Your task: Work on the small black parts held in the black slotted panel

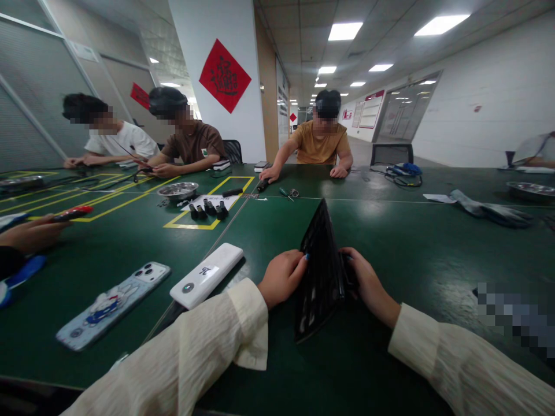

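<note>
Head view, hands (281, 277) (370, 280) holding panel (319, 283), "26" label (205, 271)

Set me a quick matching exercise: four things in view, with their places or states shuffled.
1. Black panel
2. White power bank
3. Phone
4. Large red diamond sign

A. On the white pillar
B. Flat, in a cartoon case, camera lenses up
C. Between the left hand and right hand, touched by both
D. Flat, bearing a numbered label

Pairs: 1-C, 2-D, 3-B, 4-A
</note>
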Action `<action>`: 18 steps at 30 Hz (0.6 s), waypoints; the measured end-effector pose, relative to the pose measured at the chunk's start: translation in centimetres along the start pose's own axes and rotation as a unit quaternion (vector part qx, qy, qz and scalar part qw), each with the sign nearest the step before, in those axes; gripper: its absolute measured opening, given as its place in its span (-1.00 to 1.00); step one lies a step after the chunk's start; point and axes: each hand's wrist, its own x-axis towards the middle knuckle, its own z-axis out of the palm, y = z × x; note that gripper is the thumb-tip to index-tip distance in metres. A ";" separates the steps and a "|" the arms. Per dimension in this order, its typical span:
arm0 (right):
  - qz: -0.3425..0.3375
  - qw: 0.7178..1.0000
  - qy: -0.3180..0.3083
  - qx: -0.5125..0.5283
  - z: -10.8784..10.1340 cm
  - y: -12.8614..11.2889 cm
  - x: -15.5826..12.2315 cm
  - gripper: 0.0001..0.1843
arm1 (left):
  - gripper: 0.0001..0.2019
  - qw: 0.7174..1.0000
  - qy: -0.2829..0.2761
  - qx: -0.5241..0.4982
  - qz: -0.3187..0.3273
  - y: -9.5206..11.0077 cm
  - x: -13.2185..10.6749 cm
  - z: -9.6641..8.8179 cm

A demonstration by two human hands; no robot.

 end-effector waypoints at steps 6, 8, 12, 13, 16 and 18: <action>0.000 1.000 0.003 -0.002 0.0 -0.2 -0.1 -0.65 | -0.61 1.000 -0.003 0.007 0.010 0.1 -0.1 -0.1; -0.002 1.000 0.008 -0.011 0.0 -0.2 -0.1 -0.64 | -0.61 1.000 -0.006 0.005 0.012 0.1 -0.1 -0.2; -0.013 1.000 0.010 -0.023 0.0 -0.3 -0.2 -0.65 | -0.63 1.000 -0.010 0.007 0.014 0.2 0.0 -0.4; -0.014 1.000 0.010 -0.022 0.0 -0.4 -0.2 -0.65 | -0.63 1.000 -0.010 0.007 0.011 0.2 0.0 -0.4; -0.011 1.000 0.006 -0.011 0.0 -0.4 -0.2 -0.65 | -0.65 1.000 -0.008 -0.007 0.001 0.2 0.0 -0.4; -0.006 1.000 0.004 -0.005 0.0 -0.3 -0.2 -0.65 | -0.67 1.000 -0.010 -0.025 0.000 0.2 0.1 -0.3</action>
